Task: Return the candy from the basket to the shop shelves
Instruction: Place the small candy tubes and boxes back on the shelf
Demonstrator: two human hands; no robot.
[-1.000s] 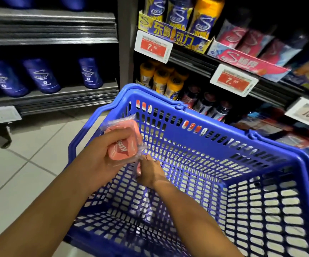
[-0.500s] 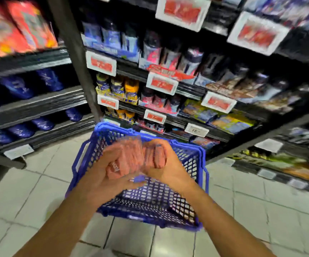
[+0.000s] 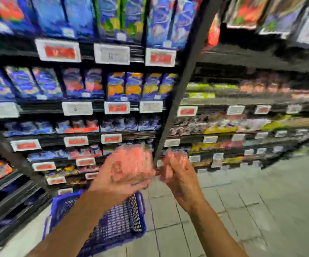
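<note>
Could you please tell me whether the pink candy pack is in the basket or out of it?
Out: the left hand holds the pink candy pack raised above the blue basket on the floor.

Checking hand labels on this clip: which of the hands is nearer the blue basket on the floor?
Left. The left hand, holding pink candy packets, hovers directly above the blue basket; the right hand is off to its right, over floor tiles.
</note>
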